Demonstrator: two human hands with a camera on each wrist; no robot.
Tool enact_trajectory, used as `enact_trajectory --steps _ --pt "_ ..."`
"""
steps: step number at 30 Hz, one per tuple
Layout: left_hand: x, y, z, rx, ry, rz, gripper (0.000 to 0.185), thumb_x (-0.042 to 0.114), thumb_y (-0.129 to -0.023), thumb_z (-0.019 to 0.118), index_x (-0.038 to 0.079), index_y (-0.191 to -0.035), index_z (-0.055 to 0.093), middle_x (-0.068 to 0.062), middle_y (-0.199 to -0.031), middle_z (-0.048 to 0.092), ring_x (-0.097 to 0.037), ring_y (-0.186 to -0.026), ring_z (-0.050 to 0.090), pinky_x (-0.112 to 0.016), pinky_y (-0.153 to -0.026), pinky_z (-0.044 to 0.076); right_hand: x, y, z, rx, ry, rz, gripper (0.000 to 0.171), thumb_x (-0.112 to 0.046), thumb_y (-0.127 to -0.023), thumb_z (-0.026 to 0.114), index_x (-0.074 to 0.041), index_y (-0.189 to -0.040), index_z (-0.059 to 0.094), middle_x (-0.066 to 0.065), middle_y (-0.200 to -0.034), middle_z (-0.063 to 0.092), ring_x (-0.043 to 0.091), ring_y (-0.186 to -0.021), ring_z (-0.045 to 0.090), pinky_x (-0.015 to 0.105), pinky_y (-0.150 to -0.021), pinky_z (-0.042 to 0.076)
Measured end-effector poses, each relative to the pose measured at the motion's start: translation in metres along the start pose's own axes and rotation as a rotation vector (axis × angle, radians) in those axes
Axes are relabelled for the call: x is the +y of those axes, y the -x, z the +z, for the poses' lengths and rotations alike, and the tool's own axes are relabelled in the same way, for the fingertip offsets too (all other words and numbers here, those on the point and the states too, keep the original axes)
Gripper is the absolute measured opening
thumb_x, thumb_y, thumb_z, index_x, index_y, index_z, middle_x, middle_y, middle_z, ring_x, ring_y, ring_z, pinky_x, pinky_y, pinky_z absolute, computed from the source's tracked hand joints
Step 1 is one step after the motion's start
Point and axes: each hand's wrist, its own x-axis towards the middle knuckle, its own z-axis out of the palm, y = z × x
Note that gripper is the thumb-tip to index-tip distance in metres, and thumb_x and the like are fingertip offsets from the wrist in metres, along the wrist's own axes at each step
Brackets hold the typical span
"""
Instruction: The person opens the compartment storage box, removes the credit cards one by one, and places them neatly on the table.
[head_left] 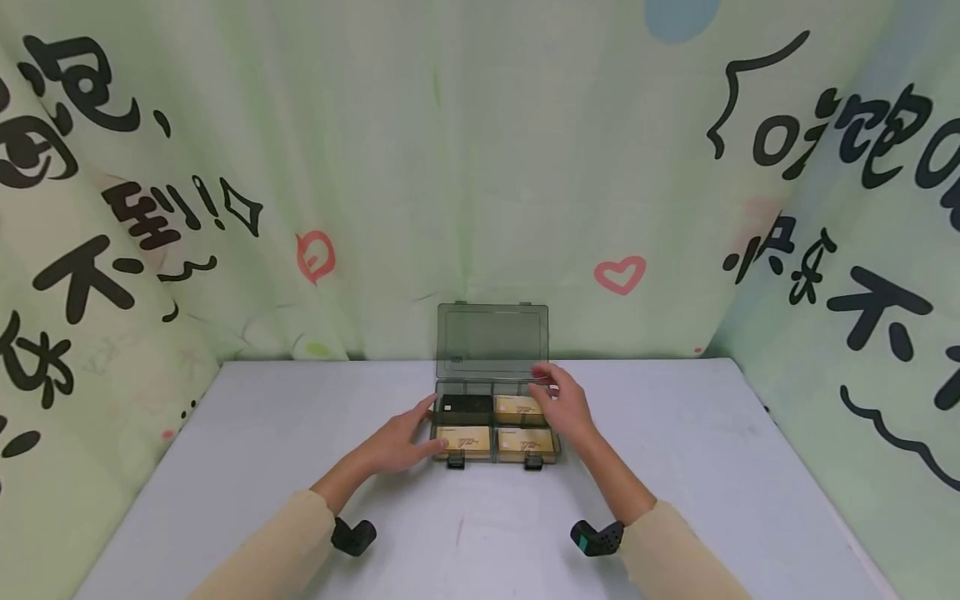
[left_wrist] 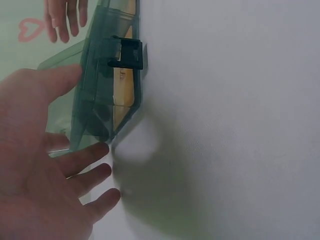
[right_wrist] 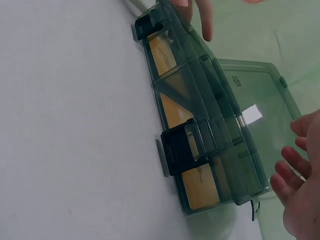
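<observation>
Two beige sleeves enter from the near edge of the grey table [head_left: 262,433], each wrist wearing a small black camera. Ahead of them, near the middle of the table toward its far edge, sits a smoky transparent compartment box [head_left: 495,421] with its lid [head_left: 492,342] standing upright at the back, close to the printed curtain. Left hand [head_left: 401,437] lies with fingers spread and relaxed against the box's left side, fingertips [left_wrist: 100,150] at its near left corner, gripping nothing. Right hand [head_left: 562,400] hovers over the box's right rear part with loosely curved fingers; whether it touches the rim or lid cannot be told, and it pinches nothing. Tan cards [head_left: 517,408] fill three compartments; the rear left one looks dark. Two black latches [head_left: 455,461] hang over the front edge. Bare tabletop runs wide on both sides and in front of the box
</observation>
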Motion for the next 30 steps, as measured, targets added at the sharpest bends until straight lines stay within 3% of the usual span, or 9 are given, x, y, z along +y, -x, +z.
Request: enact_trajectory --steps 7,30 --pt "-0.003 -0.002 0.000 0.002 -0.005 0.008 0.083 0.044 -0.091 0.063 0.013 -0.155 0.020 -0.013 -0.145 0.048 -0.033 -0.138 0.041 -0.053 -0.114 0.032 -0.005 0.001 0.014 -0.080 -0.008 -0.015 0.040 -0.017 -0.097 0.058 -0.002 -0.133 0.053 0.016 -0.126 0.060 0.028 -0.112 0.057 0.046 -0.096 0.049" --pt "-0.007 -0.011 -0.002 -0.040 -0.003 0.017 0.089 0.045 -0.089 0.065 0.012 -0.156 0.017 -0.013 -0.146 0.046 -0.034 -0.140 0.038 -0.054 -0.115 0.029 -0.013 -0.010 0.044 -0.146 0.155 -0.006 0.032 -0.025 -0.095 0.062 -0.014 -0.125 0.063 0.003 -0.105 0.066 0.017 -0.092 0.062 0.035 -0.076 0.052"
